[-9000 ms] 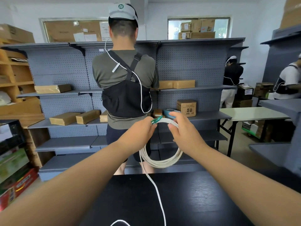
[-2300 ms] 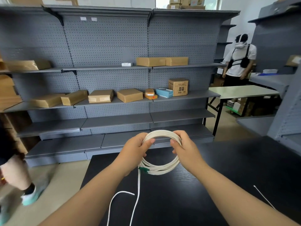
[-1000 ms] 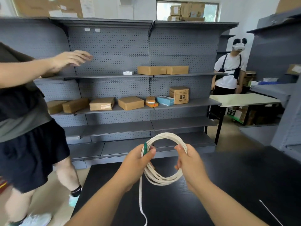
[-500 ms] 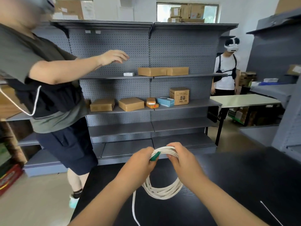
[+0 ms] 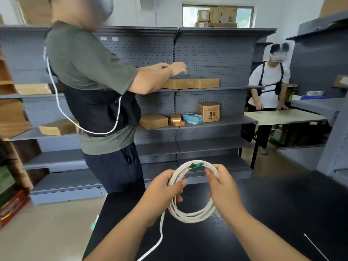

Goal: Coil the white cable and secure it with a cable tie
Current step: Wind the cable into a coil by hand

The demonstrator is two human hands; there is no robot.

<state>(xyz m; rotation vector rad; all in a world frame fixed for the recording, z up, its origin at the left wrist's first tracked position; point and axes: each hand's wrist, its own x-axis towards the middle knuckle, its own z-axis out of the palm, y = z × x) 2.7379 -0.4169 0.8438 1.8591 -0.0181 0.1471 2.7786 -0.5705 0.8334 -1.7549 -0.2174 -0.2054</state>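
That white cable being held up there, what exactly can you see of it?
The white cable is a thin, round, flexible cord wound into several loose loops that form a roughly circular coil, held upright above the black table. A green connector sits at the coil's top. The left hand grips its left side and the right hand its right. One uncoiled tail hangs from the left hand down onto the table.

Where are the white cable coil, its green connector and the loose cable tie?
white cable coil [image 5: 190, 216]: head view, on the bottom arc of the loops.
green connector [image 5: 195, 165]: head view, at its middle, atop the coil.
cable tie [image 5: 316, 246]: head view, mid-length, on the black table.
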